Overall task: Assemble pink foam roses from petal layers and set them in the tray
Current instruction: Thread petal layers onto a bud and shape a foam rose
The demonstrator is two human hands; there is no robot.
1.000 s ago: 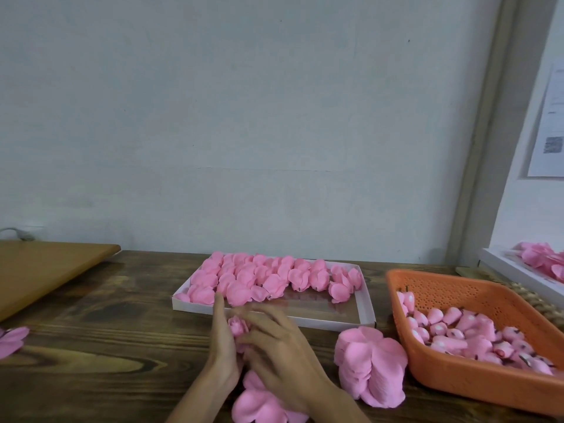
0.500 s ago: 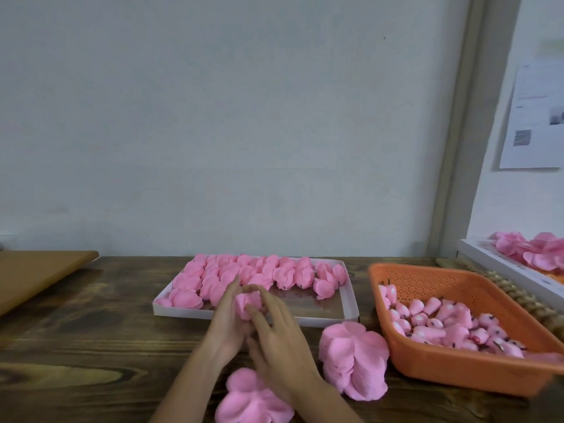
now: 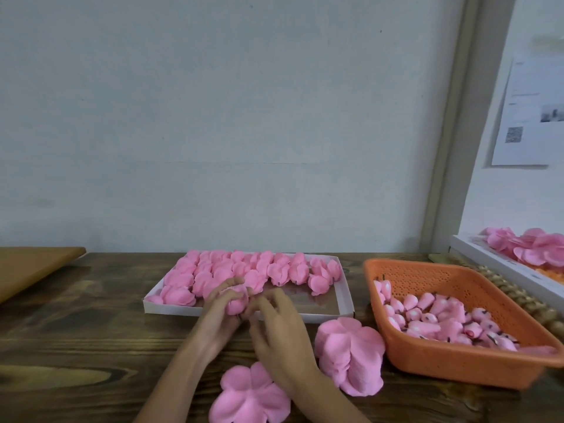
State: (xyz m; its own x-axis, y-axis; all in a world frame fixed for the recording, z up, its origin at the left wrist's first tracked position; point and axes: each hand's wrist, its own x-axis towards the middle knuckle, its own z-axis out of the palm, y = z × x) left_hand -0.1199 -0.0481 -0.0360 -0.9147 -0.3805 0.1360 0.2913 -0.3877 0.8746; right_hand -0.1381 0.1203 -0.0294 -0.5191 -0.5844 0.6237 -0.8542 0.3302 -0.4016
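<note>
My left hand (image 3: 218, 315) cups a pink foam rose (image 3: 237, 300) at the near rim of the white tray (image 3: 345, 293), fingers curled around it. Beside it, my right hand (image 3: 280, 334) has its fingertips at the rose's right side; whether they touch it I cannot tell. Several finished roses (image 3: 244, 270) fill the back and left of the tray. A stack of flat petal layers (image 3: 351, 352) lies right of my hands, and another petal stack (image 3: 250, 395) lies under my wrists.
An orange perforated basket (image 3: 427, 361) with several pink rose buds (image 3: 433, 312) stands at the right. Behind it a second white tray with loose petals (image 3: 531, 248) sits on a woven mat. A brown board (image 3: 27, 270) lies at the left.
Both hands have carried the rose away from me, from above the table to the tray's near rim. The camera view has shifted to the right.
</note>
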